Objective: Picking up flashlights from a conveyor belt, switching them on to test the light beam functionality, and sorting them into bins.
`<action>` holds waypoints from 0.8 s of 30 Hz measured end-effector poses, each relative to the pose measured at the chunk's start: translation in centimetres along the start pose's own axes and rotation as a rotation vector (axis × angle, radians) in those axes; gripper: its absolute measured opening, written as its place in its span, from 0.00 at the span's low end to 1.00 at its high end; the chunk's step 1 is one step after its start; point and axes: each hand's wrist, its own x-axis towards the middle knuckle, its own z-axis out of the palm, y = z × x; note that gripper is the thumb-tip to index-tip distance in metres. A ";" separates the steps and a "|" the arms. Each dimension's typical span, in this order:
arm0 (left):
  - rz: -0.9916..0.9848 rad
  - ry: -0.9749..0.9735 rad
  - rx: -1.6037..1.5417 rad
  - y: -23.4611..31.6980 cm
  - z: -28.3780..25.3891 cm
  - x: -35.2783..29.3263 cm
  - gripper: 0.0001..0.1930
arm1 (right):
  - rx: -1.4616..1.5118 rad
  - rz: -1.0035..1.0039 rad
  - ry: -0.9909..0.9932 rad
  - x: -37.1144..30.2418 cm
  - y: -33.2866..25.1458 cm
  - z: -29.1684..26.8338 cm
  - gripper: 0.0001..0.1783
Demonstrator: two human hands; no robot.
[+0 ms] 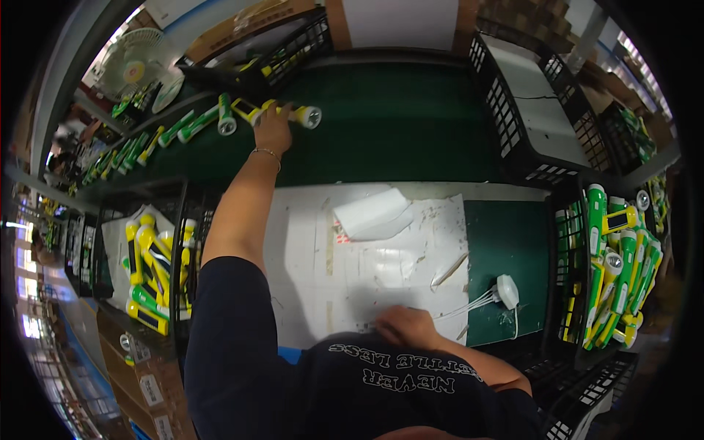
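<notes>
My left hand [273,127] reaches to the far left of the bench, its fingers closed around a yellow flashlight [306,116]. The flashlight's clear lens faces right; a dark panel shows on the yellow body left of the fingers. Beside it a green-and-white flashlight [226,117] stands in a row of green and yellow ones along the far left edge. Close to my body, my right hand [408,326] is low over a white work sheet [367,275], fingers curled and blurred. Thin white cables [469,306] run toward it from a white adapter [506,292]; whether it holds them is hidden.
Black crates of yellow and green flashlights stand at left [183,213] and right [565,249]. Another black crate [506,110] with white sheets sits at the far right. A folded white paper [374,214] lies on the work sheet. A fan [133,72] is at the far left.
</notes>
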 end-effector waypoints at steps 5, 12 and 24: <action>0.118 -0.098 -0.013 0.8 2.2 4.7 0.24 | 0.127 0.136 -0.151 -0.1 0.9 -0.4 0.11; -0.101 -0.073 -1.271 -0.6 -3.7 1.9 0.21 | 0.105 0.113 -0.108 0.2 0.6 -0.2 0.11; -0.657 -0.481 -1.690 -1.2 -3.2 -0.5 0.19 | 0.022 0.112 -0.028 0.6 -0.1 0.0 0.11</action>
